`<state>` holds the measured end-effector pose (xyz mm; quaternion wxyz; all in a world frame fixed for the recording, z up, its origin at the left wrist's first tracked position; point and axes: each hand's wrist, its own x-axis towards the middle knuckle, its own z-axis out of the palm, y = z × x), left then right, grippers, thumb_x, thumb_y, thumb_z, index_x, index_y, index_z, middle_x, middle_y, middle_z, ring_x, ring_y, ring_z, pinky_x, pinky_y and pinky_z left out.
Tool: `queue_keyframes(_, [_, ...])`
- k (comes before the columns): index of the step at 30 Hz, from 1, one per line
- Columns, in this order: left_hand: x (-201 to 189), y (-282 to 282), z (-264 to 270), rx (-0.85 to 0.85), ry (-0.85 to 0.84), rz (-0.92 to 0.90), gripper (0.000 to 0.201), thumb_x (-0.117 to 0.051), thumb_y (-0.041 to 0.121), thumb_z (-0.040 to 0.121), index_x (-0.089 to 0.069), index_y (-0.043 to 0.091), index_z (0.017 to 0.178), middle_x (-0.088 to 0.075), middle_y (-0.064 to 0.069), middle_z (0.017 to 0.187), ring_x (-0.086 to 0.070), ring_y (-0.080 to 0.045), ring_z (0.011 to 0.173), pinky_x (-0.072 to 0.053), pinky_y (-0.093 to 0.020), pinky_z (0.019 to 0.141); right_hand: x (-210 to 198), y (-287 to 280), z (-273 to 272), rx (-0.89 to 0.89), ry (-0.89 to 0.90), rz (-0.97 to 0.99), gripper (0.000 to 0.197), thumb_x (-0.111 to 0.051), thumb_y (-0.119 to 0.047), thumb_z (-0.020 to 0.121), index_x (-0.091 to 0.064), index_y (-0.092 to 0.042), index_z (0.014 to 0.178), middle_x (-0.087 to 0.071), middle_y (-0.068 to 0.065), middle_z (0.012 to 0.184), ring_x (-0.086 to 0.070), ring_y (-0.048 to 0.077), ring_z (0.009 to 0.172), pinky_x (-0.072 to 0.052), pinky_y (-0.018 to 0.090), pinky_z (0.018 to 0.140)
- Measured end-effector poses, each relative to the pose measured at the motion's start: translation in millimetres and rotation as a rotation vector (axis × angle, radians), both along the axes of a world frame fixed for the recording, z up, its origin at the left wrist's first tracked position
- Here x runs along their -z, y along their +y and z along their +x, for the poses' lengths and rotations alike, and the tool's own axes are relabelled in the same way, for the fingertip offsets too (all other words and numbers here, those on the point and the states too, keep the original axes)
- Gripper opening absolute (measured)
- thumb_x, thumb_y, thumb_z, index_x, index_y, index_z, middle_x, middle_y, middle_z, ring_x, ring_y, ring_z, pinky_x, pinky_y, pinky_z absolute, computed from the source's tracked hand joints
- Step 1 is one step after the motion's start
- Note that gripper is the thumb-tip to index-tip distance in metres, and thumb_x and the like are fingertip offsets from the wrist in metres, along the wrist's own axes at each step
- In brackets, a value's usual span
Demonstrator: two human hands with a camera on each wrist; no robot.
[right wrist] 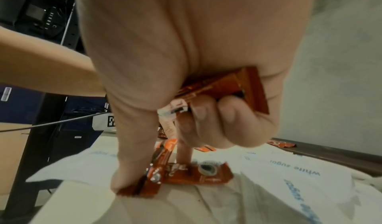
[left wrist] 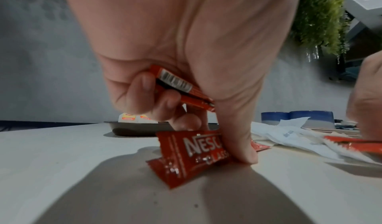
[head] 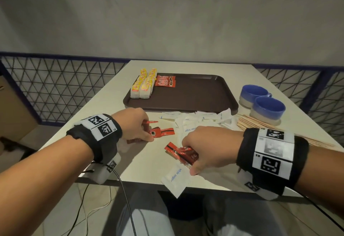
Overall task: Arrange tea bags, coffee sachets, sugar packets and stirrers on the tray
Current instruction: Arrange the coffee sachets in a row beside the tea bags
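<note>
A brown tray (head: 195, 98) lies at the table's far middle, with yellow tea bags (head: 143, 85) and red coffee sachets (head: 165, 81) in its far left corner. My left hand (head: 134, 126) curls its fingers round red coffee sachets (left wrist: 181, 87) and pinches another sachet (left wrist: 192, 155) standing on the table. My right hand (head: 206, 146) grips a bundle of coffee sachets (head: 183, 154) and pinches one more sachet (right wrist: 157, 175) against the table. White sugar packets (head: 201, 122) lie scattered in front of the tray. Wooden stirrers (head: 255, 124) lie at the right.
Two blue cups (head: 260, 100) stand right of the tray. One white sugar packet (head: 175, 178) hangs over the table's near edge. A cable (head: 122, 189) drops from my left wrist. A blue mesh railing (head: 55, 87) runs behind the table.
</note>
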<state>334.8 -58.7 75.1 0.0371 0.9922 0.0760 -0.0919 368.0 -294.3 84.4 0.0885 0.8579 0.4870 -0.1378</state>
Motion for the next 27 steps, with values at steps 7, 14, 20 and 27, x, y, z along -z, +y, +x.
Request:
queue_keyframes(7, [2,-1,4,0.047,0.07,0.051,0.037,-0.073,0.052,0.087,-0.048,0.027,0.078,-0.056,0.007,0.08,-0.052,-0.01,0.069,-0.037,-0.027,0.059,-4,10,6,0.014,-0.043,-0.022,0.039,-0.08,-0.047,0.082,-0.065,-0.018,0.104,-0.06,-0.004,0.081,-0.056,0.015,0.072,-0.048,0.029,0.064])
queue_keyframes(14, [7,-1,-2,0.057,0.04,-0.019,0.023,-0.07,0.041,0.092,-0.052,0.027,0.094,-0.056,0.009,0.089,-0.054,-0.015,0.08,-0.037,-0.027,0.062,-4,10,20,0.15,-0.013,0.049,0.03,-0.078,-0.039,0.085,-0.067,-0.018,0.103,-0.065,-0.001,0.083,-0.063,0.017,0.074,-0.059,0.035,0.073])
queue_keyframes(20, [3,-11,2,0.103,0.022,0.051,0.013,-0.058,0.035,0.1,-0.051,0.024,0.099,-0.058,0.003,0.092,-0.054,-0.02,0.081,-0.037,-0.03,0.067,-14,6,40,0.34,-0.031,0.246,0.02,-0.077,-0.033,0.086,-0.065,-0.017,0.086,-0.067,0.002,0.077,-0.065,0.018,0.063,-0.057,0.033,0.057])
queue_keyframes(27, [-26,-12,24,-0.034,-0.199,-0.339,0.022,-0.045,0.032,0.108,-0.051,0.014,0.097,-0.056,0.0,0.076,-0.057,-0.018,0.063,-0.049,-0.032,0.059,-49,-18,68,0.655,0.504,0.838,0.014,-0.08,-0.017,0.086,-0.068,-0.017,0.093,-0.073,-0.002,0.075,-0.067,0.007,0.057,-0.047,0.02,0.049])
